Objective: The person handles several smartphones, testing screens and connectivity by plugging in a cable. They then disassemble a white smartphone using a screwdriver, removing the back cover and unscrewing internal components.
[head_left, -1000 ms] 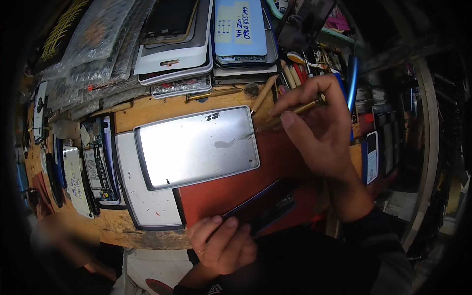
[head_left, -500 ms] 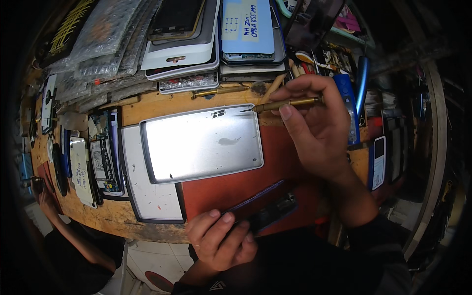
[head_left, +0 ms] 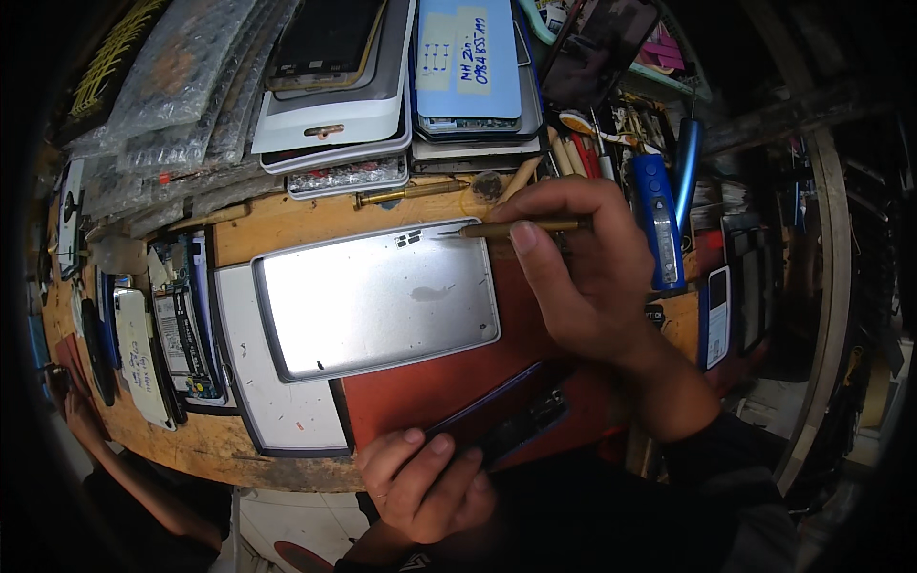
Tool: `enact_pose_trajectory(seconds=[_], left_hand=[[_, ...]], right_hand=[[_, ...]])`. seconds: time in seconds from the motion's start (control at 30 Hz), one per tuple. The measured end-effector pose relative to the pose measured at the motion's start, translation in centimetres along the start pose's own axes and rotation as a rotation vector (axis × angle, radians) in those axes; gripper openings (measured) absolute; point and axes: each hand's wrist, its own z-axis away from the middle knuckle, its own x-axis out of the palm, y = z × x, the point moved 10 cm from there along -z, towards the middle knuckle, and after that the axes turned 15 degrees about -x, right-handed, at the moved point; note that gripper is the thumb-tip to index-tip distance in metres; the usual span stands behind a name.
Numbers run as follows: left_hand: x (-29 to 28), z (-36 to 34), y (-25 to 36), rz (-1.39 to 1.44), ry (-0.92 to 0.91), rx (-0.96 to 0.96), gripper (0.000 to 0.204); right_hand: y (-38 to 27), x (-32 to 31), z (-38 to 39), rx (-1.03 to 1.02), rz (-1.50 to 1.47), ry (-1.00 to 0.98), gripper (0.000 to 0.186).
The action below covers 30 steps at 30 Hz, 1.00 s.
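My left hand point(head_left: 425, 485) is closed round a dark phone point(head_left: 523, 425), held tilted above the red mat point(head_left: 392, 396). A brass-coloured precision screwdriver point(head_left: 506, 229) is pinched in my right hand point(head_left: 592, 282). Its thin tip reaches over the far right rim of a shallow silver metal tray point(head_left: 363, 301), close to several small dark parts point(head_left: 409, 238) grouped there. Whether the tip touches the tray's bottom I cannot tell. A few more tiny pieces, perhaps screws, lie near the tray's corners.
Bubble-wrapped packages point(head_left: 191, 76) and stacked phones point(head_left: 330, 43) line the back. Another brass screwdriver point(head_left: 411, 192) lies behind the tray. An opened phone point(head_left: 186, 320) rests at left, a blue tool point(head_left: 659, 220) at right. Another person's hand point(head_left: 76, 406) shows far left.
The screwdriver tip has moved left over the tray, nearer the small dark parts. My left hand still holds the phone. The whole view has shifted slightly.
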Motion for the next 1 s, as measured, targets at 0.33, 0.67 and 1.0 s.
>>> enact_pose_trajectory(seconds=[0.33,0.67,1.0], left_hand=[[-0.1,0.3,-0.2,0.023,0.047,-0.007,0.014],[-0.5,0.1,0.0,0.007,0.084,-0.004,0.013],[-0.4,0.2,-0.1,0.025,0.041,0.011,0.013]], right_hand=[[-0.3,0.7,0.2,0.061,-0.025,-0.199,0.018],[-1.1,-2.2,-0.1,-0.086,-0.019,0.079,0.016],[-1.4,0.2,-0.1,-0.037,0.078,-0.216,0.018]])
